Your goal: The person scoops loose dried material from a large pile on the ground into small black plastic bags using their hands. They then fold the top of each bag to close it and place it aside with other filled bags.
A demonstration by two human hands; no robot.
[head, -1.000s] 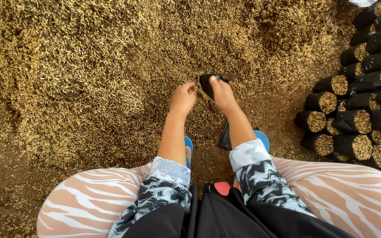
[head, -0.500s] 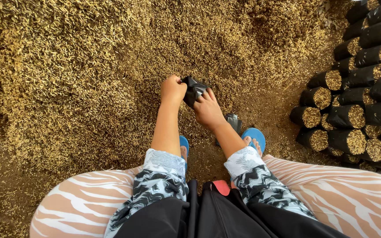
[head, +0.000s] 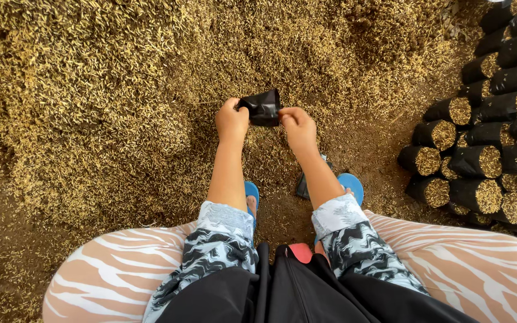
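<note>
A small black plastic bag [head: 261, 107] is held up between both hands, above a wide heap of golden husks [head: 91, 96] that covers the ground. The left hand [head: 232, 119] pinches the bag's left edge and the right hand [head: 298, 127] pinches its right edge, both closed on the plastic. The bag looks crumpled and empty, with nothing visibly inside; its mouth cannot be made out. Below the hands, blue sandals [head: 349, 184] rest on the husks, and another flat dark bag [head: 304, 185] lies beside the right foot. To the right, a stack of filled black bags [head: 480, 161] lies on its side, husk-packed ends facing out. So many bags appear already filled, and this one is not.
</note>
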